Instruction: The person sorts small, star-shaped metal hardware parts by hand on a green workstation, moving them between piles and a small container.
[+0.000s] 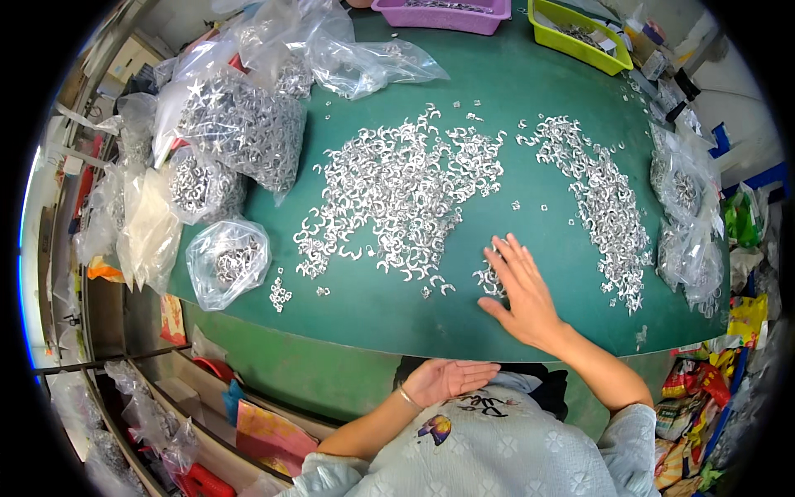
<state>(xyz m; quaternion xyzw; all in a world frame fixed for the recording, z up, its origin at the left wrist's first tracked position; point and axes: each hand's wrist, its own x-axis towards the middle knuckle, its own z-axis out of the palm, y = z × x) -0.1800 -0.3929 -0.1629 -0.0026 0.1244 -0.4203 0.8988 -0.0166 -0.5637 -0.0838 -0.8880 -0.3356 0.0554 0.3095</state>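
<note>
My right hand is spread flat at the green table's near side, fingers stretched out. Beside its thumb and fingers lies a small cluster of silver curved metal pieces, partly covered by the hand. My left hand is held palm up just below the table's front edge, fingers extended and nothing in it; a bracelet circles its wrist. A broad heap of silver crescent-shaped metal pieces spreads over the middle of the table. To the right runs a long band of similar small metal pieces.
Clear bags of metal pieces crowd the table's left side, with an opened plastic bag near the front. More filled bags line the right edge. A purple tray and a yellow-green tray stand at the back.
</note>
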